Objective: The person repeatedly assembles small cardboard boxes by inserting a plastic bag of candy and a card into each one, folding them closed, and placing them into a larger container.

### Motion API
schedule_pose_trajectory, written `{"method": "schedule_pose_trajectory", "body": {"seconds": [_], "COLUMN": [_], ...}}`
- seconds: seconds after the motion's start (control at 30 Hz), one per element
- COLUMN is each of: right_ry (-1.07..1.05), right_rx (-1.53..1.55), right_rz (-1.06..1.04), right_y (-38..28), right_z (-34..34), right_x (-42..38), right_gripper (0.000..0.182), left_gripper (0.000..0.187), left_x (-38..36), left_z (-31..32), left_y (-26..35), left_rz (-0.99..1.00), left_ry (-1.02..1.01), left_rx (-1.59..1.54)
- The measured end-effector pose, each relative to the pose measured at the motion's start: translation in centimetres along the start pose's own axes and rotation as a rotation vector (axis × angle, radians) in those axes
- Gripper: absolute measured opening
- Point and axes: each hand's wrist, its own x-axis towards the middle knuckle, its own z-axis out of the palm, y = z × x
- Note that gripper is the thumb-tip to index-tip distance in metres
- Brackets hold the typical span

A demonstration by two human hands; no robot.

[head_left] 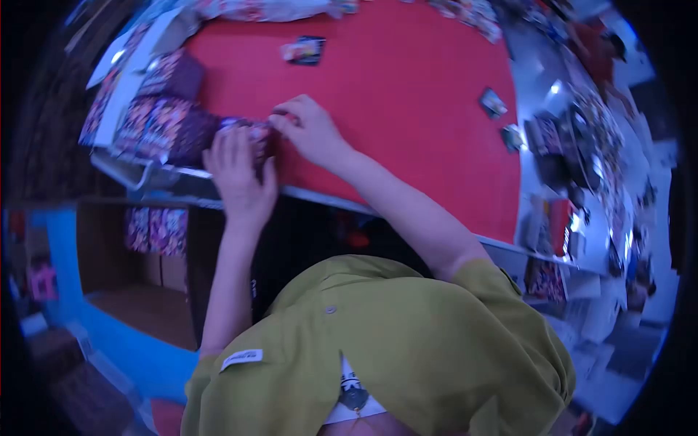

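Note:
A small box with a purple and pink printed pattern (260, 136) stands near the front left of the red tabletop (407, 109). My left hand (238, 163) lies over it, fingers stretched along its top and thumb down at its right side. At the box's upper right edge, my right hand (309, 131) has thumb and fingertips drawn together. What lies between those fingertips is too small and blurred to make out. Directly left of my left hand sit more boxes of the same print (156, 129), set side by side.
Small dark packets (311, 51) lie on the far side of the red surface, others (493, 103) by its right edge. A brown carton (142, 312) stands open below left. Plastic-wrapped goods (262, 9) line the back. People work at the far right.

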Motion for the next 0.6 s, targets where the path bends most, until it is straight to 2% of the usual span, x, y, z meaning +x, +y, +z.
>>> {"method": "schedule_pose_trajectory", "body": {"seconds": [0.07, 0.13, 0.17, 0.23, 0.27, 0.3, 0.33, 0.37, 0.4, 0.43, 0.47, 0.53, 0.6], "right_ry": [0.045, 0.169, 0.259, 0.511, 0.564, 0.638, 0.62, 0.596, 0.559, 0.517, 0.531, 0.404, 0.484], "right_rx": [-0.09, -0.101, -0.069, -0.388, -0.526, -0.789, -0.967, -1.136, -1.244, -1.348, -1.338, -1.42, -1.452], "right_rz": [-0.029, 0.035, 0.089, 0.014, 0.019, 0.147, 0.265, 0.385, 0.515, 0.647, 0.654, 0.851, 0.783], "right_y": [-1.0, 2.1, 4.1, 7.1, 7.9, 9.4, 10.9, 11.9, 11.6, 11.3, 11.5, 12.5, 14.7], "right_z": [-5.2, -10.4, -13.3, -20.7, -24.8, -28.8, -33.0, -36.2, -38.3, -40.1, -41.5, -43.8, -44.8], "right_x": [-1.2, -2.1, -2.7, -4.6, -6.1, -7.4, -8.7, -9.8, -10.5, -11.1, -11.4, -11.4, -11.7], "right_gripper": [0.023, 0.022, 0.022, 0.02, 0.021, 0.023, 0.026, 0.029, 0.032, 0.035, 0.035, 0.041, 0.035], "left_gripper": [0.064, 0.065, 0.065, 0.061, 0.061, 0.058, 0.056, 0.042, 0.042, 0.034, 0.027, 0.021, 0.014], "left_x": [1.3, 2.9, 3.5, 4.9, 5.2, 5.2, 5.2, 5.3, 5.6, 5.9, 6.2, 6.4, 6.8], "left_z": [-0.3, -0.3, -0.1, -0.3, 0.4, 1.4, 2.2, 2.4, 2.2, 1.9, 1.6, 2.0, 2.4], "left_y": [0.4, 0.6, 0.5, 1.0, 0.6, -0.4, -1.3, -1.9, -1.8, -1.5, -1.3, -1.8, -2.3], "left_rz": [0.044, 0.074, 0.07, 0.07, 0.09, 0.083, 0.074, 0.122, 0.137, 0.14, 0.141, 0.154, 0.162], "left_ry": [-0.02, -0.019, -0.098, -0.264, -0.258, -0.34, -0.423, -0.404, -0.399, -0.412, -0.426, -0.364, -0.308], "left_rx": [0.002, -0.01, 0.047, 0.128, 0.116, 0.133, 0.159, 0.134, 0.14, 0.103, 0.067, 0.035, 0.009]}}
